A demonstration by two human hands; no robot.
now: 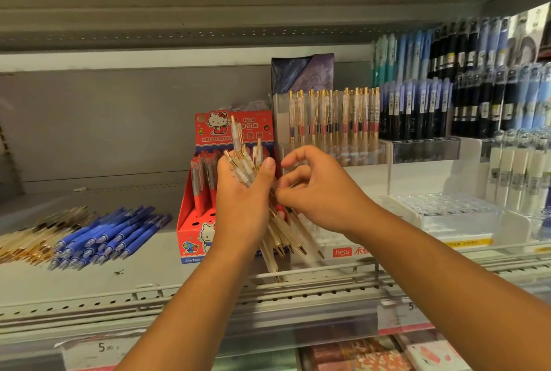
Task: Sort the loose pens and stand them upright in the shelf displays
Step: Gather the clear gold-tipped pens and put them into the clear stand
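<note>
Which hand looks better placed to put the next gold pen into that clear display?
The right hand: it pinches one pen from the bundle the left hand grips, and the clear display stands on its side.

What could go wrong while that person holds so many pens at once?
The left hand grips a loose fan of pens. While the right hand pinches one out, others may slip and fall. The fan hangs right in front of the red box, so a bump might topple it. The loose blue pens nearby could roll if knocked.
</note>
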